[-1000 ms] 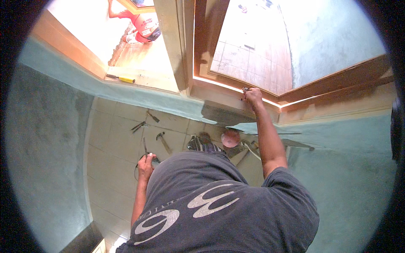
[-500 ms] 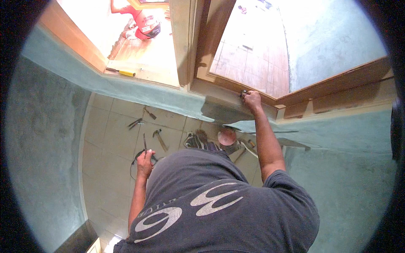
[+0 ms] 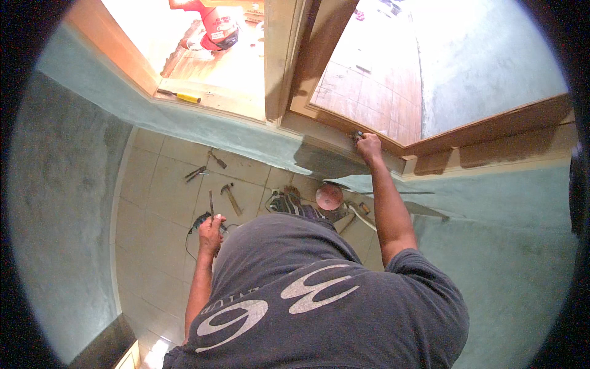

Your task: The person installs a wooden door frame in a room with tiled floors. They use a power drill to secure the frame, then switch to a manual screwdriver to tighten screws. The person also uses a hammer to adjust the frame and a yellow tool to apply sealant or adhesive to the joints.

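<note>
Window sash [image 3: 491, 127] stands at its frame [image 3: 286, 61], beyond the person's dark shirt [image 3: 369, 295]. Nearer, the left hand [image 3: 210, 237] hangs low, fingers clamped on a thin tool [image 3: 211, 202] pointing forward. On the tiles past it lies a hammer [image 3: 232, 198]. Farther out, the right hand [image 3: 369, 147] reaches the sash's lower edge, fingers apparently curled tight round a small dark fitting [image 3: 357, 134]. This looks like handling the sash by that fitting; shifting it would call for a firm grip. Beyond, a yellow-handled tool [image 3: 179, 96] lies on the sill [image 3: 230, 111]; outside is a co-worker [image 3: 218, 27] in red.
</note>
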A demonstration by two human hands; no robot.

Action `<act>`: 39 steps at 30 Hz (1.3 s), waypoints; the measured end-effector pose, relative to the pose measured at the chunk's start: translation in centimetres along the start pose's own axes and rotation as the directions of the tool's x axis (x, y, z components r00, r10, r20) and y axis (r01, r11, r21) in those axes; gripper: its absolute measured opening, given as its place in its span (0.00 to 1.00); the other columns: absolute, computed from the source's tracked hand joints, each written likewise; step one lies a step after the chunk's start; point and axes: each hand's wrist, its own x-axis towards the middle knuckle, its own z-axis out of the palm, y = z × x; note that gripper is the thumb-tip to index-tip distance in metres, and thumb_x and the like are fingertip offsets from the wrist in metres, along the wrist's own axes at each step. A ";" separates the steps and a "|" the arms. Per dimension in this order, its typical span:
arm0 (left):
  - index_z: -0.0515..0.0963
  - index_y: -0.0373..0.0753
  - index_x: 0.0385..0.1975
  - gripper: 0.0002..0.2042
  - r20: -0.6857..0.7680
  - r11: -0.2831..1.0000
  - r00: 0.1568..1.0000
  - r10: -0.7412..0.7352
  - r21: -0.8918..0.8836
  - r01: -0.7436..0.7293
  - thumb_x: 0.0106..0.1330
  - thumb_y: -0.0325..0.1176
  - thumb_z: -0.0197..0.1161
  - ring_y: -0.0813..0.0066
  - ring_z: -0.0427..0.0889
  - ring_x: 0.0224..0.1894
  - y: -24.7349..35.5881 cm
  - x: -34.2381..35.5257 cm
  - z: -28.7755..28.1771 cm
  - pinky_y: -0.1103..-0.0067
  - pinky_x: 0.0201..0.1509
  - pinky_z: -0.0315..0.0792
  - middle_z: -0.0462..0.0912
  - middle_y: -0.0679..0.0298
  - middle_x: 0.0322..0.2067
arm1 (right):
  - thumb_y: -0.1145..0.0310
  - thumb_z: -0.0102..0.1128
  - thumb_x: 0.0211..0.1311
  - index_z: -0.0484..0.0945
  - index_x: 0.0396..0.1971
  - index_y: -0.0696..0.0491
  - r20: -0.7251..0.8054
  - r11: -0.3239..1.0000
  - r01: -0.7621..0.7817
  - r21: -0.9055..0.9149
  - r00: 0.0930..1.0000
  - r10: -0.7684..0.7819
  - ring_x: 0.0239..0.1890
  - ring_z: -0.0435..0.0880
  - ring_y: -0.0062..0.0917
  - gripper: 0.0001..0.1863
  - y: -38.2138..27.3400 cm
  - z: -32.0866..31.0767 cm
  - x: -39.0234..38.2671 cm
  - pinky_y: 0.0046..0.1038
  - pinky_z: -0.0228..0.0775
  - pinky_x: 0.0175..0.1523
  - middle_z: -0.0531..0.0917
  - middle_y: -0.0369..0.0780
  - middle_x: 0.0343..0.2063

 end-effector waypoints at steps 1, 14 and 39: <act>0.84 0.37 0.38 0.20 0.010 1.000 1.000 -0.022 -0.008 0.022 0.74 0.50 0.58 0.80 0.72 0.17 0.0 -0.1 0.0 0.79 0.20 0.70 0.77 0.66 0.21 | 0.59 0.65 0.61 0.87 0.32 0.56 -0.008 1.000 -0.010 -0.015 1.000 0.010 0.42 0.86 0.48 0.14 -0.1 0.0 -0.1 0.43 0.76 0.47 0.86 0.53 0.35; 0.84 0.36 0.39 0.20 0.018 0.995 0.996 -0.091 -0.046 0.091 0.74 0.50 0.56 0.80 0.73 0.18 -1.6 0.0 0.8 0.78 0.21 0.70 0.78 0.66 0.22 | 0.58 0.57 0.63 0.86 0.32 0.56 -0.013 0.997 0.035 -0.067 0.999 -0.036 0.42 0.86 0.50 0.17 -0.4 0.9 -0.7 0.46 0.76 0.52 0.86 0.53 0.35; 0.85 0.36 0.39 0.22 -0.034 0.991 0.991 -0.130 -0.021 0.130 0.73 0.51 0.56 0.76 0.76 0.18 -2.6 -0.8 -0.4 0.76 0.21 0.73 0.79 0.62 0.22 | 0.61 0.50 0.64 0.81 0.25 0.57 -0.118 0.985 0.158 -0.074 0.979 -0.166 0.38 0.85 0.49 0.17 -0.2 2.6 -2.2 0.48 0.77 0.47 0.84 0.51 0.30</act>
